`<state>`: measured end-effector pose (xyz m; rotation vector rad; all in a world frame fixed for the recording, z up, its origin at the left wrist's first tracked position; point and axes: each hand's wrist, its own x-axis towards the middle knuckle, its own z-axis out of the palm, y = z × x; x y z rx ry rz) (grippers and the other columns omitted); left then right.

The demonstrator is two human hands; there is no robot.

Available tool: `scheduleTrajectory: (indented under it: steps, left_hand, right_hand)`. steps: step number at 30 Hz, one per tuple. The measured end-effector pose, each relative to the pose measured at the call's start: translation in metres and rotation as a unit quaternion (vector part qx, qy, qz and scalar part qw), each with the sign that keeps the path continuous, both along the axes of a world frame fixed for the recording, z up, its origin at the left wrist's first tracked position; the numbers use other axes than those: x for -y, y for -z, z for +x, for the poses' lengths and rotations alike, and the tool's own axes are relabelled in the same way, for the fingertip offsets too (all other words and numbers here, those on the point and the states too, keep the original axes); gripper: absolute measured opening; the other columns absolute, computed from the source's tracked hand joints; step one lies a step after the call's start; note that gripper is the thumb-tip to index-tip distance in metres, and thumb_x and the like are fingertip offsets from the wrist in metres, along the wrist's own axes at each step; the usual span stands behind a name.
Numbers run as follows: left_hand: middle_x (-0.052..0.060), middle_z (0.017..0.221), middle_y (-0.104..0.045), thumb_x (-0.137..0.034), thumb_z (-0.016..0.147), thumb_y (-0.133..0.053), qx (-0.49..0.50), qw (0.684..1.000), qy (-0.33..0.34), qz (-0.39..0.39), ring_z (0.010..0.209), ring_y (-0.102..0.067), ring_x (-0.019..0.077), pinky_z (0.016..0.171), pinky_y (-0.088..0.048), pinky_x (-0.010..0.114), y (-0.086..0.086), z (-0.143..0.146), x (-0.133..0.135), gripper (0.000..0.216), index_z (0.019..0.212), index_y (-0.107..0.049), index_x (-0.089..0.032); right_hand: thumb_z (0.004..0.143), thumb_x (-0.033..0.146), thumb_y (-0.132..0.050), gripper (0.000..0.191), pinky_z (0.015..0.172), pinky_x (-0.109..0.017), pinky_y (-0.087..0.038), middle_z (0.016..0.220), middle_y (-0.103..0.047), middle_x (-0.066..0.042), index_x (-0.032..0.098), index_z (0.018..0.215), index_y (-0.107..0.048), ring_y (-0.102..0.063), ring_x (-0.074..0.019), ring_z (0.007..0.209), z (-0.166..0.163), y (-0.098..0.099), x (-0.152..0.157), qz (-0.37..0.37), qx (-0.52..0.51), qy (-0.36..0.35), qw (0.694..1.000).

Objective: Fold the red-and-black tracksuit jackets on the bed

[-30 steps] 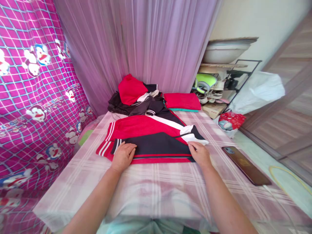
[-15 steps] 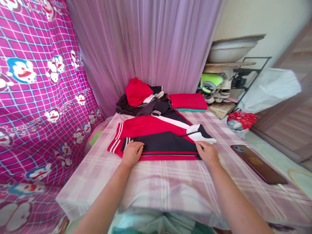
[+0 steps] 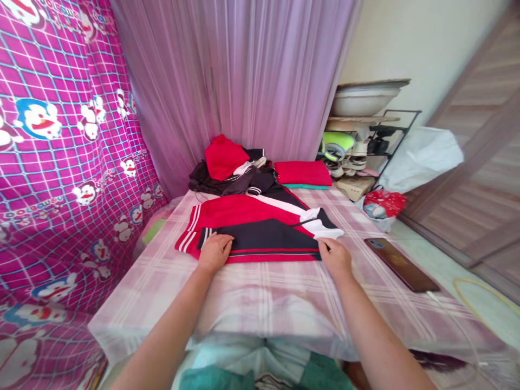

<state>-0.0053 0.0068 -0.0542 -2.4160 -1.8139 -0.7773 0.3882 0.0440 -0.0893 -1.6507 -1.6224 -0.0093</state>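
Observation:
A red, black and white striped garment [image 3: 260, 230] lies flat on the checked pink tablecloth [image 3: 268, 303]. My left hand [image 3: 214, 252] rests on the garment's near left corner, fingers curled over the black panel's edge. My right hand [image 3: 335, 257] pinches the garment's near right corner beside the white part. Both forearms reach in from the bottom of the view.
A heap of red and dark clothes [image 3: 229, 170] and a folded red and teal stack [image 3: 303, 174] sit at the table's far end. A phone [image 3: 400, 264] with a cable lies at the right. A shoe rack [image 3: 357, 154] and white bag [image 3: 420, 157] stand beyond; curtains hang behind and left.
The view has shifted a little with my head. Both hands stay on the same near corners of the garment, which looks unmoved on the cloth.

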Motion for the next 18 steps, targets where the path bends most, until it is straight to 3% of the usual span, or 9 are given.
scheduleTrajectory:
  steps: [6, 10, 14, 18]
  left_hand:
    - [0.006, 0.109, -0.076, -0.029, 0.093, -0.042, 0.000, 1.000, 0.003, 0.012, 0.105, -0.068, 0.0226, 0.110, -0.041, 0.048, 0.004, -0.002, -0.003, 0.033, 0.105, -0.072, -0.024]
    - [0.007, 0.111, -0.075, -0.036, 0.093, -0.045, 0.003, 1.000, 0.014, 0.023, 0.107, -0.067, 0.0237, 0.110, -0.041, 0.049, 0.002, -0.002, 0.000, 0.031, 0.106, -0.070, -0.024]
    - [0.011, 0.115, -0.072, -0.044, 0.092, -0.048, -0.001, 0.998, 0.047, 0.052, 0.109, -0.065, 0.0247, 0.105, -0.046, 0.046, 0.000, -0.011, 0.005, 0.033, 0.098, -0.069, -0.020]
    - [0.013, 0.119, -0.070, -0.056, 0.090, -0.052, -0.073, 0.989, 0.124, 0.030, 0.114, -0.062, 0.0273, 0.104, -0.047, 0.047, 0.000, -0.036, 0.012, 0.045, 0.111, -0.070, -0.020]
  right_hand:
    - [0.079, 0.032, -0.050, 0.028, 0.082, -0.036, -0.052, 0.090, -0.076, -0.007, 0.024, 0.084, -0.077, -0.067, -0.0243, 0.089, 0.007, 0.003, 0.002, -0.011, -0.051, 0.018, 0.998]
    - [0.070, 0.021, -0.051, 0.028, 0.100, -0.040, -0.047, 0.109, -0.074, -0.005, 0.026, 0.080, -0.076, -0.066, -0.0237, 0.107, 0.020, 0.006, 0.003, -0.043, -0.108, -0.080, 0.990]
    - [0.065, 0.013, -0.054, 0.038, 0.110, -0.042, -0.040, 0.128, -0.067, -0.005, 0.026, 0.091, -0.078, -0.058, -0.0239, 0.124, 0.040, 0.007, 0.008, -0.104, -0.070, -0.181, 0.975]
    - [0.075, 0.016, -0.055, 0.039, 0.109, -0.045, -0.042, 0.130, -0.066, -0.007, 0.026, 0.106, -0.076, -0.057, -0.0248, 0.125, 0.054, 0.003, 0.009, -0.108, 0.008, -0.212, 0.971]
